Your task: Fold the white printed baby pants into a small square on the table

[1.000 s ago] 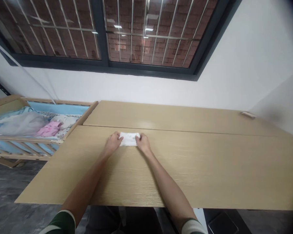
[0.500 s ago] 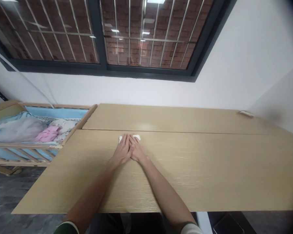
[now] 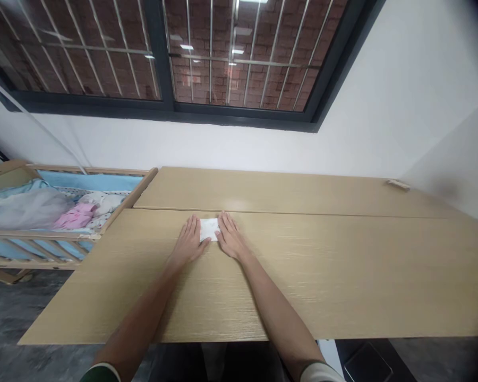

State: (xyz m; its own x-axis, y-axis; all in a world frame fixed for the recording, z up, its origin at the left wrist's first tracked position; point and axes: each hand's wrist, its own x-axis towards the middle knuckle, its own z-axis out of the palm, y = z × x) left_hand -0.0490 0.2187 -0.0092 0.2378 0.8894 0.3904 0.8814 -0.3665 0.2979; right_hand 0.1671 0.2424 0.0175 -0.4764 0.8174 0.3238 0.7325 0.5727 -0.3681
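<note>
A small white tissue [image 3: 209,229] lies flat on the light wooden tabletop [image 3: 322,276], between my two hands. My left hand [image 3: 188,239] rests palm down at the tissue's left edge, its fingers stretched forward and its thumb reaching toward the tissue's lower edge. On the other side, my right hand [image 3: 230,235] lies flat with its fingers stretched out, touching the tissue's right edge. Neither hand is closed around anything. How far the tissue reaches under the hands is hidden.
A wooden crib [image 3: 63,236] with blue lining and bedding stands left of the table. A second wooden board [image 3: 263,191] runs along the wall behind a narrow seam. A small pale object [image 3: 398,184] lies at its far right. Above is a barred window [image 3: 239,101].
My hands have moved apart sideways, the left to the left and the right to the right. The tissue, earlier mostly covered by them, now shows between them.
</note>
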